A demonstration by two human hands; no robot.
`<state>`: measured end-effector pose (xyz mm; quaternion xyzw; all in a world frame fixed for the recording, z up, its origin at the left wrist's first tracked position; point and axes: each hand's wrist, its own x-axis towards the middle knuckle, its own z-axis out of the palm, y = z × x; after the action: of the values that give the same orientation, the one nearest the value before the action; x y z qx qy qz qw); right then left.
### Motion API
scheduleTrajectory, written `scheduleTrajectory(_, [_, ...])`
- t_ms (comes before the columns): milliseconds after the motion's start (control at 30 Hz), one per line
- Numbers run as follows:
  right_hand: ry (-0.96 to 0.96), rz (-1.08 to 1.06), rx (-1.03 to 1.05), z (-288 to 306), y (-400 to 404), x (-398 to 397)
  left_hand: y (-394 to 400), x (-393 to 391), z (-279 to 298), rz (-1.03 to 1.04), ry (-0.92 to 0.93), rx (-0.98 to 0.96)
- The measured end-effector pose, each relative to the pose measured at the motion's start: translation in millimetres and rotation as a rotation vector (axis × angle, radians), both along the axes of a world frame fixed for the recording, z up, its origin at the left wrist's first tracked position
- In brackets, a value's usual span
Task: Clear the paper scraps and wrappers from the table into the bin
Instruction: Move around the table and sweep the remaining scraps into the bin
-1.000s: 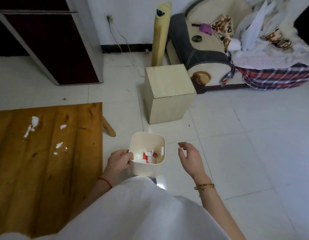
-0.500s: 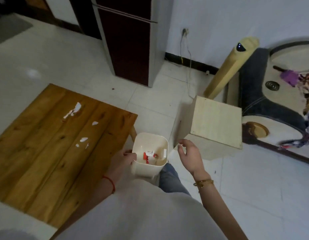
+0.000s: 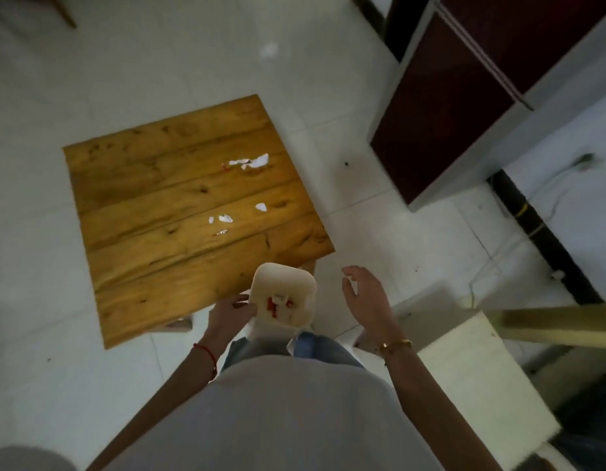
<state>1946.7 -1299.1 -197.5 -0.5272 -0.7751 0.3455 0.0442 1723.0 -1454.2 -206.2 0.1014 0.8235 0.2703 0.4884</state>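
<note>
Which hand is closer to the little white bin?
Left. The left hand grips the rim of the bin on its near-left side. The right hand hangs open and empty beside the bin, not touching it.

I see a low wooden table (image 3: pixel 179 212) made of planks standing on a pale tiled floor (image 3: pixel 165 52). On its far right part lies a torn white paper scrap (image 3: pixel 252 161) with a small red bit at its left end, and nearer me a few smaller white scraps (image 3: pixel 225 218) sit apart from it, one (image 3: pixel 261 207) just to their right.
</note>
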Motion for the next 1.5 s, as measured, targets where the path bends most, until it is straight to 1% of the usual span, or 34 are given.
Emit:
scheduleTrajectory(133, [0.007, 0.158, 0.014, -10, 35, -26, -1, 10, -15, 0.173, -0.027, -0.006])
scheduleTrajectory(267, [0.011, 0.269, 0.016, -29, 58, -62, -6, 19, -32, 0.315, -0.063, 0.010])
scheduleTrajectory(500, [-0.023, 0.478, 0.027, -88, 87, -145, -14, 31, -86, 0.464, -0.082, 0.009])
scheduleTrajectory(600, [-0.052, 0.555, 0.037, -118, 104, -185, -17, 32, -117, 0.505, -0.096, -0.019])
scheduleTrajectory(733, [-0.100, 0.642, 0.062, -161, 133, -232, -17, 34, -161, 0.506, -0.115, -0.050])
scheduleTrajectory(967, [-0.237, 0.745, 0.023, -223, 157, -282, -7, 25, -216, 0.535, -0.147, -0.079])
scheduleTrajectory(1067, [-0.242, 0.811, 0.036, -240, 142, -286, -4, 20, -229, 0.563, -0.144, -0.074])
scheduleTrajectory(1167, [-0.162, 0.902, 0.042, -245, 115, -270, -1, 16, -235, 0.590, -0.146, -0.065])
scheduleTrajectory(1267, [-0.114, 1.097, 0.037, -246, 79, -233, -2, 13, -238, 0.609, -0.144, -0.080])
scheduleTrajectory(1367, [-0.118, 1.331, 0.065, -250, 45, -188, -3, 10, -239, 0.621, -0.136, -0.081])
scheduleTrajectory(1433, [-0.098, 1.444, 0.003, -252, 31, -165, -5, 9, -240, 0.624, -0.128, -0.075])
scheduleTrajectory(1500, [-0.078, 1.508, -0.086, -251, 24, -152, -6, 8, -239, 0.630, -0.129, -0.073])
